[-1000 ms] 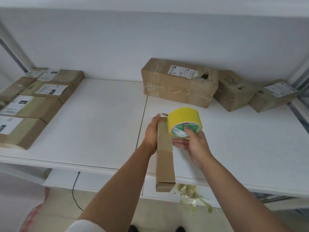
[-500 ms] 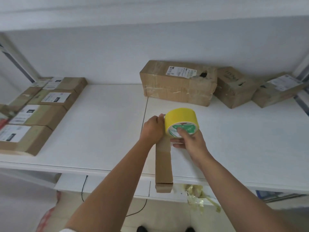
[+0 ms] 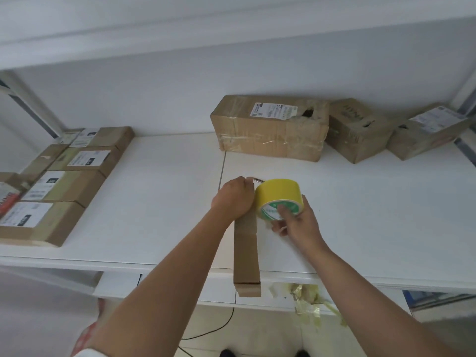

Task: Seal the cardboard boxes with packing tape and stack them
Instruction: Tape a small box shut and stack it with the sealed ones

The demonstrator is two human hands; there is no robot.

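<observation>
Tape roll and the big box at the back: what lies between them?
Only bare white shelf between tape roll and big box, in the head view.

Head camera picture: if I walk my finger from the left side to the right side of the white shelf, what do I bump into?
The stacked labelled boxes → the left hand on the long thin box → the yellow tape roll in the right hand → the square box → the tilted box, all on the white shelf.

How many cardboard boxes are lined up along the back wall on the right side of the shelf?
3: a long labelled box nearest the middle, a smaller box touching its right end, and a labelled box farthest right. More may be hidden beyond the frame edge.
</observation>
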